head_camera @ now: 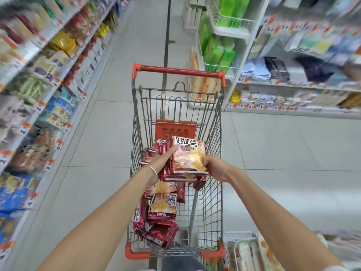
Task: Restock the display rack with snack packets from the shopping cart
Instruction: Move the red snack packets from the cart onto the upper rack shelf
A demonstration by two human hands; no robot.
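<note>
A stack of snack packets (186, 159), red-edged with pale fronts printed with large characters, is held tilted above the shopping cart (214, 192), gripped by the left hand (166, 155) and the right hand (213, 167). More loose packets (163, 210), seemingly of the same kind, are heaped along the left side of the wire basket. The display rack (39, 79) on the left is blurred.

The cart (212, 208) stands mid-aisle with bare floor (93, 153) on both sides. Its top is open; packets (162, 212) crowd its left half, while the right half lies bare.
</note>
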